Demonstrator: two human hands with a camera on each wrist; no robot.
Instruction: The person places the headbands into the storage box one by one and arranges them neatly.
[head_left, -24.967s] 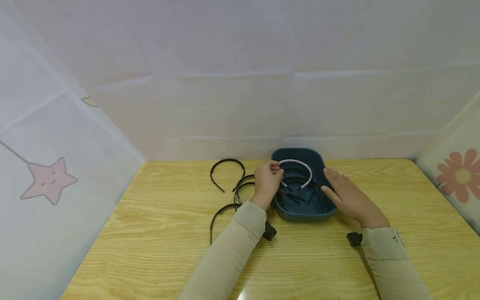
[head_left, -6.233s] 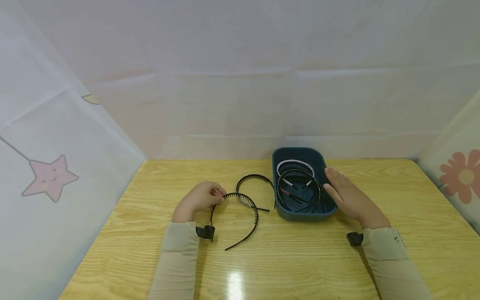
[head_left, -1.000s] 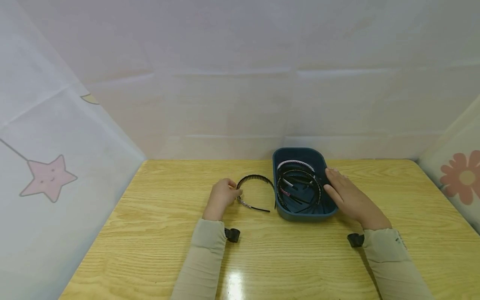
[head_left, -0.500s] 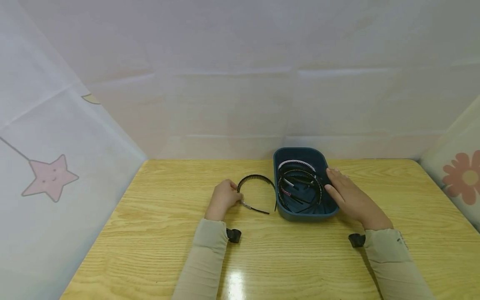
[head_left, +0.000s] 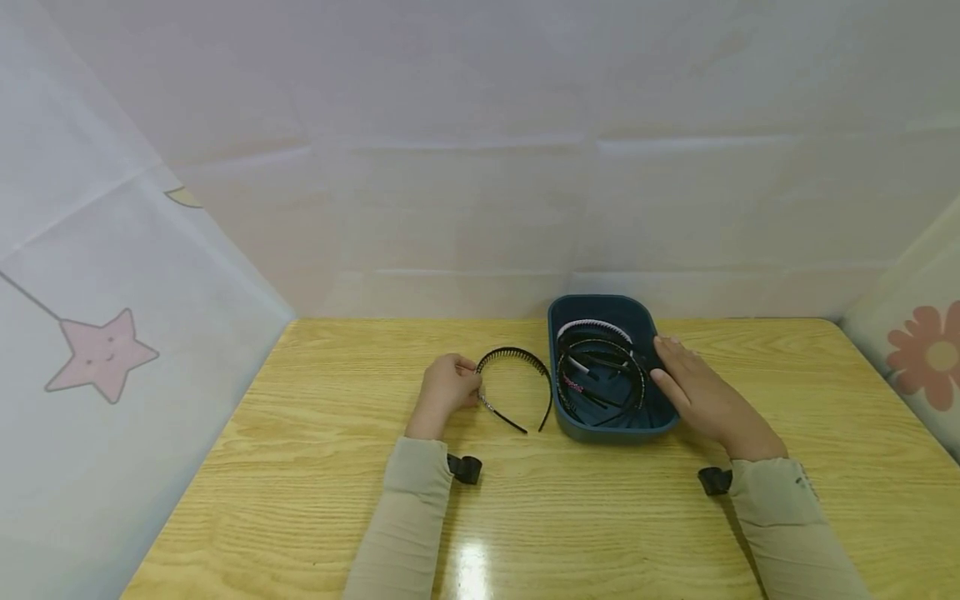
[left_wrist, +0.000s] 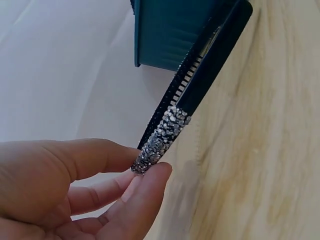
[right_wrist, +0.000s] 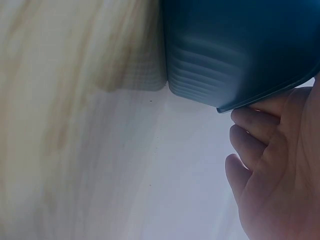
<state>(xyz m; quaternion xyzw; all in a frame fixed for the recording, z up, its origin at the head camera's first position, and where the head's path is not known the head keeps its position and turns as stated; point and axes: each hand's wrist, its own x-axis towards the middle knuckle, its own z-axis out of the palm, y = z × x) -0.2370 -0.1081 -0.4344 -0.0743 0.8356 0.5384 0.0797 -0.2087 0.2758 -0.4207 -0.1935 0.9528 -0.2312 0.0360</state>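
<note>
My left hand (head_left: 444, 390) pinches a black toothed headband (head_left: 513, 349) by its left side, between thumb and fingers. In the left wrist view, the grip is at a stretch covered in silver glitter (left_wrist: 162, 137). The headband's two free ends point toward me, left of a dark blue plastic bin (head_left: 611, 435). My right hand (head_left: 708, 404) lies against the bin's right rim with its fingers straight. Inside the bin are several headbands: a white one (head_left: 592, 322) toward the back, a black one with light specks, and one with a pink patch (head_left: 573, 385).
Everything stands on a yellow wood-grain table (head_left: 300, 500). Pale cloth (head_left: 465, 167) hangs behind and at both sides, with a pink star (head_left: 105, 354) printed on the left and a flower (head_left: 930, 354) on the right. Black mounts (head_left: 465, 469) sit at both wrists.
Headbands that lay on the table earlier are now in the bin. In the last half second, the held headband has turned, its ends drawing closer together. The right hand stays at the rim.
</note>
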